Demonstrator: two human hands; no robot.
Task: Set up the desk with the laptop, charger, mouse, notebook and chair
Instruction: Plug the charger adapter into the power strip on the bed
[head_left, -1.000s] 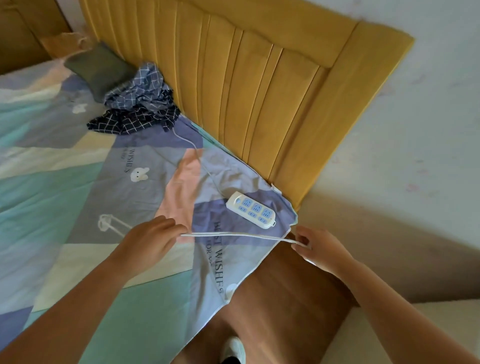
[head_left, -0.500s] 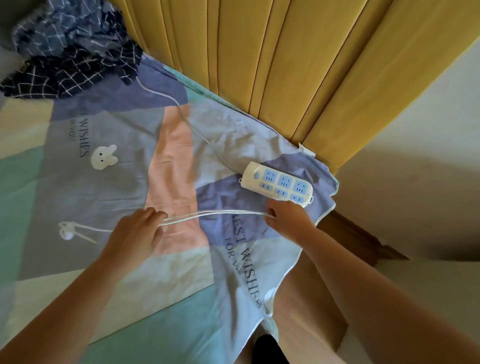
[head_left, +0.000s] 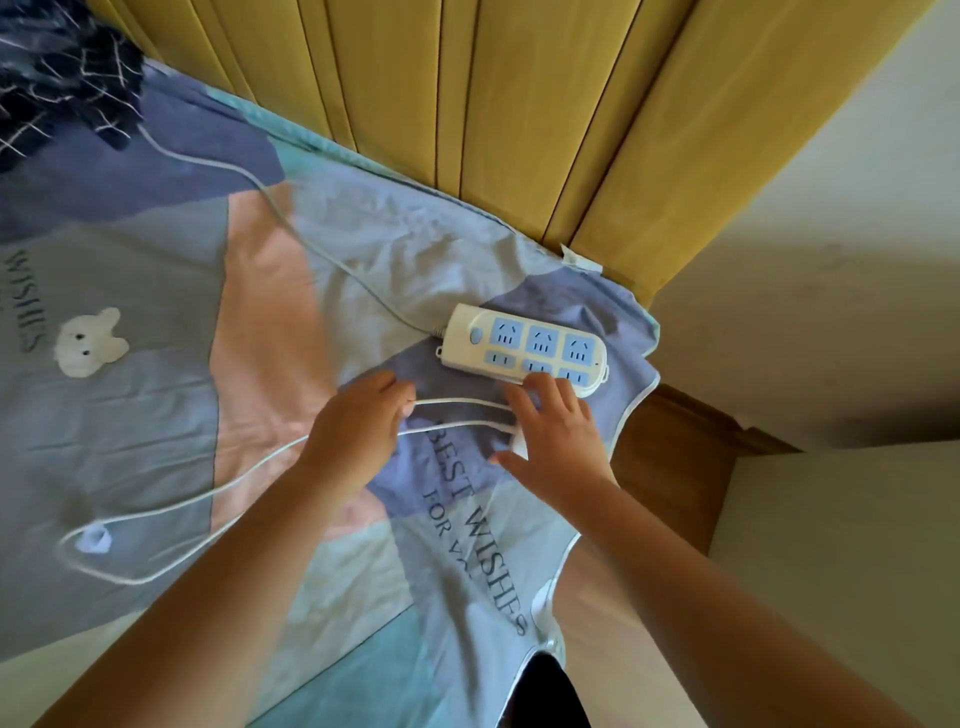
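Observation:
A white charger cable (head_left: 457, 402) runs in two strands across the patchwork bed sheet (head_left: 156, 260) between my hands. My left hand (head_left: 358, 431) is closed on the strands. Behind it the cable trails left into a loop with a small white piece (head_left: 93, 538) on it. My right hand (head_left: 553, 436) grips the cable's white end piece (head_left: 517, 441) between thumb and fingers. Its fingertips touch the front edge of a cream power strip (head_left: 519, 343) with blue sockets, which lies near the bed's corner. Laptop, mouse, notebook and chair are out of view.
The strip's own white lead (head_left: 291, 218) runs up left to a dark checked cloth (head_left: 62, 88). A yellow padded headboard (head_left: 519, 104) stands behind the bed. A wooden bed frame (head_left: 670, 467) and pale wall (head_left: 831, 312) lie to the right.
My right hand has carried the cable end from the bed's edge up to the power strip. My left hand has slid right along the cable, so the hands are closer together.

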